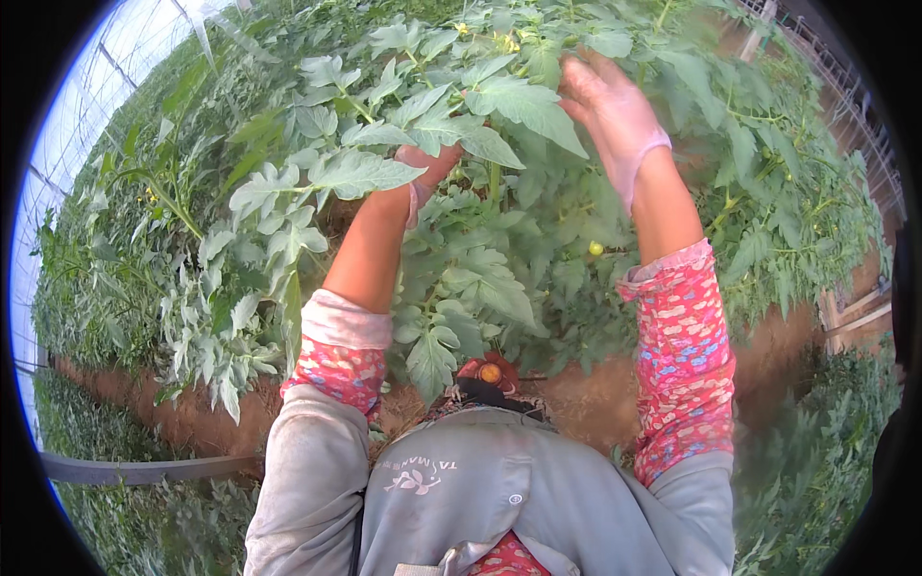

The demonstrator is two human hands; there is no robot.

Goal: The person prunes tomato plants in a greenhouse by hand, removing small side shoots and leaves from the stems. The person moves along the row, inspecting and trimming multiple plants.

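Observation:
Tomato plants with broad lobed leaves fill the space before me. My left hand, in a thin translucent glove, reaches in among the foliage beside an upright green stem. Leaves cover its fingers, so what they hold is hidden. Higher and to the right, my right hand wears a similar glove. Its fingertips go behind a leaf near the plant's top, and I cannot tell whether they grip anything. Between the hands spreads a large tomato leaf. Small yellow flowers show just left of my right fingertips.
A small yellow-green tomato hangs below my right hand. Bare soil runs along the row near my feet. At the left, a grey band crosses the lower plants. Translucent greenhouse sheeting rises at the far left.

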